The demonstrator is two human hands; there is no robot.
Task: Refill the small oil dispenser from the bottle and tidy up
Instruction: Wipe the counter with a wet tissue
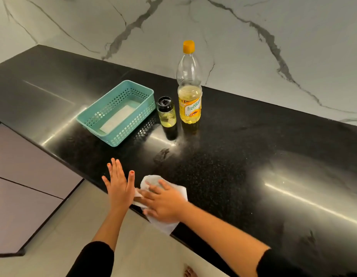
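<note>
A tall clear oil bottle (pixel 189 90) with a yellow cap stands capped on the black counter (pixel 253 148), about a third full of yellow oil. Just left of it stands the small glass oil dispenser (pixel 166 112) with a black lid on. A white paper tissue (pixel 153 181) lies at the counter's near edge. My right hand (pixel 165 202) presses flat on the tissue with fingers spread. My left hand (pixel 118 184) rests flat and open on the counter edge beside it, its thumb touching the tissue's left side.
A teal perforated plastic basket (pixel 115 112) with a white sheet inside sits left of the dispenser. A dark smear (pixel 161 154) marks the counter ahead of the tissue. A marble wall stands behind. Cabinet fronts and floor lie below the counter edge at left.
</note>
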